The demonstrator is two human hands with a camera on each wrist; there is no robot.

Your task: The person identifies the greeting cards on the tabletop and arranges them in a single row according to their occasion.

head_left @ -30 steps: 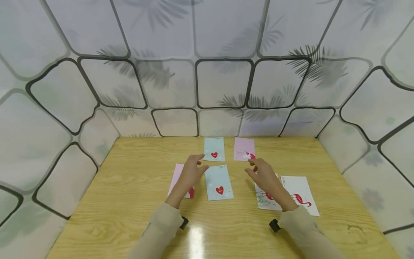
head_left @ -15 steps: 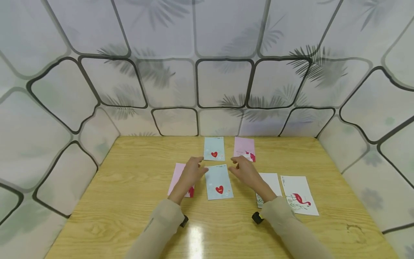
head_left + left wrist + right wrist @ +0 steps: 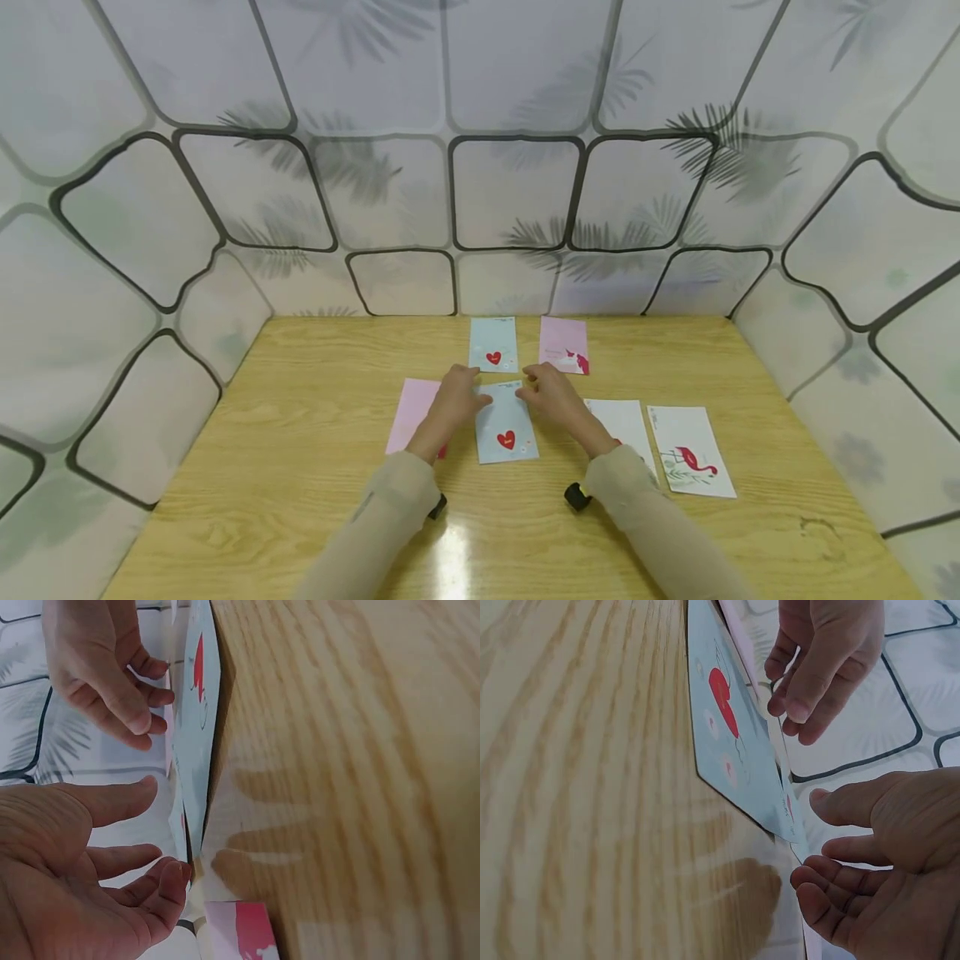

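A light blue card with a red heart (image 3: 507, 425) lies flat in the middle of the wooden table (image 3: 300, 433). My left hand (image 3: 459, 398) is at its top left corner, fingers relaxed and holding nothing. At the card's top right corner, my right hand (image 3: 549, 393) is also empty with loosely bent fingers. In the left wrist view the left hand (image 3: 97, 885) hovers beside the blue card (image 3: 196, 750). The right wrist view shows the right hand (image 3: 870, 870) just past the blue card (image 3: 727, 742). Whether any fingertip touches the card cannot be told.
A second blue heart card (image 3: 493, 344) and a pink card (image 3: 564, 344) lie at the back. Another pink card (image 3: 412, 404) lies under my left wrist. Two white flamingo cards (image 3: 622, 421) (image 3: 690, 450) lie to the right. Patterned screen walls (image 3: 510, 192) enclose the table.
My right hand has moved left from over the white flamingo cards to the near blue card's top right corner. The left hand has barely shifted.
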